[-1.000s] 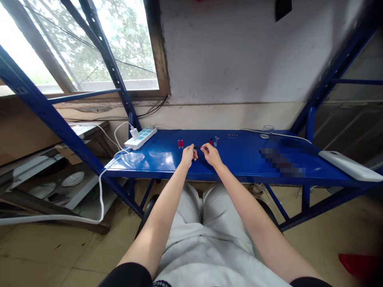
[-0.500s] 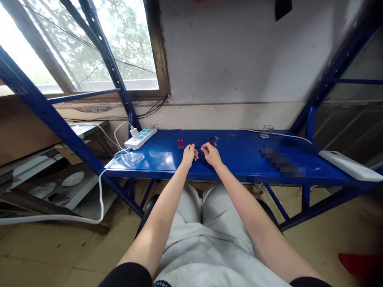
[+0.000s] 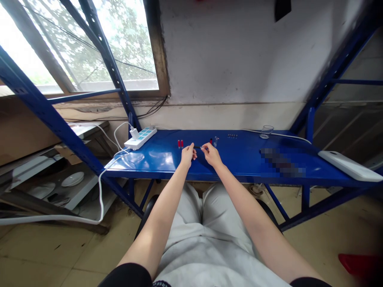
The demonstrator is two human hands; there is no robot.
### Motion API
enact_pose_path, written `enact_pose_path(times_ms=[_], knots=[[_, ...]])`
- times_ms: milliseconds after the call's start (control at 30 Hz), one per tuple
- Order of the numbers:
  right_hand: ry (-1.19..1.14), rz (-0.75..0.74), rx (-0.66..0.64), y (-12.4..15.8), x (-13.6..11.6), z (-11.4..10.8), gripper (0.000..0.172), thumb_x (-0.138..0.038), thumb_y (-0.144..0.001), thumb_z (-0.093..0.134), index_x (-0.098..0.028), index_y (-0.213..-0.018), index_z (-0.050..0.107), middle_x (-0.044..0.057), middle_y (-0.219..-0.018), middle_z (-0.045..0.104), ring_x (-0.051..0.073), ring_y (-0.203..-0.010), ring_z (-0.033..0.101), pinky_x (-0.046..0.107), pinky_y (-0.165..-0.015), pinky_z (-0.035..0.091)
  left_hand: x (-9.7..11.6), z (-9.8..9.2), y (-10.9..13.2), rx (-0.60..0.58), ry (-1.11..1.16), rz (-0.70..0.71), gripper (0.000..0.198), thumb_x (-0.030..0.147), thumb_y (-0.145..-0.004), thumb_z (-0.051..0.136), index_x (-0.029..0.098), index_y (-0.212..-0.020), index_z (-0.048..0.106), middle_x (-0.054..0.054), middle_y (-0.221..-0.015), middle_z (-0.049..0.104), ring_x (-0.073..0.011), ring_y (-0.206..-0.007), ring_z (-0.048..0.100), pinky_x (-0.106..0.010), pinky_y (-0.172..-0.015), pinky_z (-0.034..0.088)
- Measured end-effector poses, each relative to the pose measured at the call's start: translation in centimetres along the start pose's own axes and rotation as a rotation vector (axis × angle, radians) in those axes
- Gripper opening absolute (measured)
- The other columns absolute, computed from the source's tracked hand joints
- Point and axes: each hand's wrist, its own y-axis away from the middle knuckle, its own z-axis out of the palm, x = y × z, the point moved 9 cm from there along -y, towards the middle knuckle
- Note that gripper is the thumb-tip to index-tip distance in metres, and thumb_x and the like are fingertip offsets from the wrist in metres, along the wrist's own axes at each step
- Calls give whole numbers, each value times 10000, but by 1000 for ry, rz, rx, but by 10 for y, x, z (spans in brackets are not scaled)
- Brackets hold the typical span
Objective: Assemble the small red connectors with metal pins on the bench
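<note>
Above the front half of the blue table, my left hand (image 3: 188, 154) pinches the left end of a thin dark pen-like stick (image 3: 197, 147). My right hand (image 3: 212, 154) has its fingertips closed at the stick's other end, where a small light bit shows. What exactly the stick is cannot be made out. Two small red tubes with pale ends (image 3: 180, 144) lie just left of my left hand. Behind my right hand are a small red-and-black piece (image 3: 211, 141) and a small clear item (image 3: 216, 141). Several tiny metallic pieces (image 3: 232, 136) form a row farther back.
The blue table (image 3: 149, 163) carries a white power strip (image 3: 141, 138) at the left and a clear glass cup (image 3: 266, 131) at the back right. A blurred-out dark item (image 3: 281, 162) and a white flat box (image 3: 350, 164) are on the right.
My left hand has shifted slightly left, and a little more of the dark stick shows between my hands. The things on the table have not moved.
</note>
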Motion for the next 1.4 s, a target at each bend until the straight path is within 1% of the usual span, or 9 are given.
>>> enact_pose_path(times_ms=[133, 200, 400, 567, 767, 900, 1200, 1300, 1400], knots=[[5, 16, 6, 0, 0, -3, 184, -339, -848, 405, -199, -898, 512, 51, -830, 603, 155, -638, 537, 253, -583, 377, 6, 8, 3, -91, -1, 28, 248, 395, -775, 559, 165, -833, 487, 6, -686, 587, -55, -370, 505, -165, -329, 288], [3, 21, 7, 0, 0, -4, 181, -339, -845, 410, -198, -896, 511, 48, -826, 602, 153, -628, 532, 253, -584, 375, 7, 11, 4, -118, -24, 38, 234, 359, -774, 569, 165, -882, 495, 0, -700, 597, -58, -374, 513, -164, -326, 284], [-2, 29, 6, 0, 0, -3, 184, -350, -845, 416, -200, -881, 517, 40, -811, 600, 154, -637, 534, 252, -589, 375, 7, 8, 2, -73, -86, 82, 247, 383, -778, 565, 150, -790, 484, 27, -609, 557, -41, -342, 467, -156, -318, 272], [4, 27, -4, 1, -1, -2, 209, -363, -848, 411, -199, -900, 529, 45, -820, 609, 148, -614, 528, 250, -576, 376, 5, 0, -1, -9, -47, 90, 309, 435, -780, 551, 158, -704, 436, 41, -551, 515, -40, -337, 447, -158, -326, 280], [17, 39, -10, 2, -2, -2, 253, -362, -837, 438, -193, -989, 548, 54, -905, 634, 129, -587, 522, 252, -581, 394, 3, 0, -2, -18, -42, 80, 294, 414, -772, 569, 155, -719, 442, 45, -542, 517, -38, -330, 447, -152, -331, 275], [51, 20, -45, 1, -2, 3, 218, -341, -825, 457, -194, -923, 585, 53, -886, 645, 137, -623, 540, 255, -601, 400, 3, 2, -2, -25, -43, 74, 250, 366, -784, 561, 154, -725, 443, 44, -537, 520, -44, -325, 448, -155, -323, 276], [73, 31, -45, 0, 2, 4, 200, -339, -830, 456, -204, -907, 581, 42, -834, 636, 150, -654, 554, 257, -590, 396, 2, -8, -2, 85, 20, 49, 173, 332, -855, 454, 173, -811, 402, 59, -523, 514, -52, -325, 452, -152, -329, 278], [55, 21, -10, 1, 0, 0, 216, -352, -842, 437, -201, -914, 573, 49, -843, 626, 154, -662, 549, 263, -603, 408, 2, -9, -2, 94, 12, 49, 168, 330, -856, 452, 175, -818, 402, 63, -519, 508, -50, -319, 444, -154, -326, 274], [49, -9, 84, 1, -5, -11, 235, -356, -857, 410, -192, -924, 565, 64, -875, 605, 155, -672, 535, 278, -647, 423, 3, -1, -2, 10, -60, 59, 202, 342, -807, 536, 161, -794, 446, 60, -537, 511, -38, -319, 435, -154, -321, 273]])
